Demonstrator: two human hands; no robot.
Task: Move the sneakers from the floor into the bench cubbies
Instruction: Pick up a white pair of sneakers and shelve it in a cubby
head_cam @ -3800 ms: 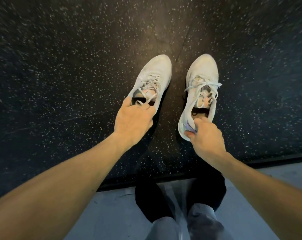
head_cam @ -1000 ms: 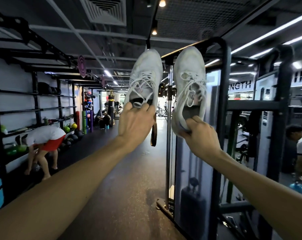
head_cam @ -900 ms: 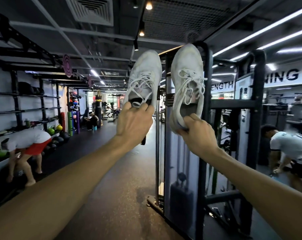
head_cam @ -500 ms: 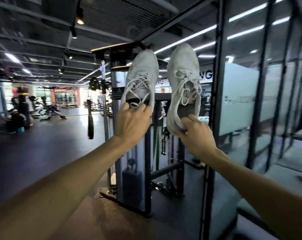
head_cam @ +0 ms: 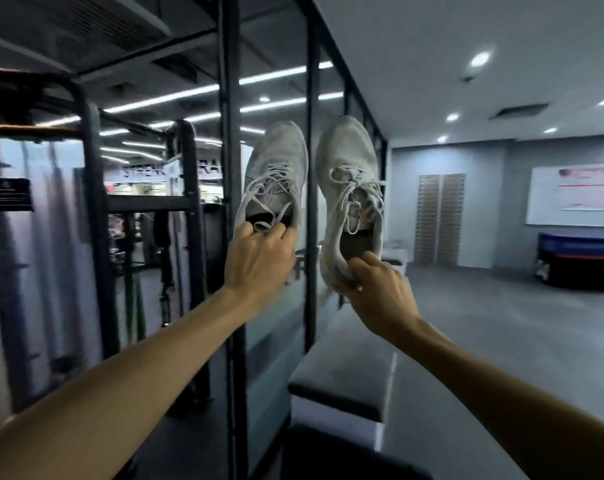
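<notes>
- White mesh left sneaker (head_cam: pixel 276 174) with loose grey laces is up in the air, toe up, its heel collar gripped by the curled fingers of the left hand (head_cam: pixel 259 261).
- Matching white mesh right sneaker (head_cam: pixel 352 192) hangs just beside it, heel pinched by the right hand (head_cam: pixel 380 292).
- Grey padded bench top (head_cam: pixel 345 368) lies below, along the black-framed glass partition (head_cam: pixel 231 202).

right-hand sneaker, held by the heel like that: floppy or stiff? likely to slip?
Probably stiff enough: the sneaker stands toe-up from the right hand without sagging. Likely light, since a pinch at the heel carries it. The loose laces dangle and may snag.
</notes>
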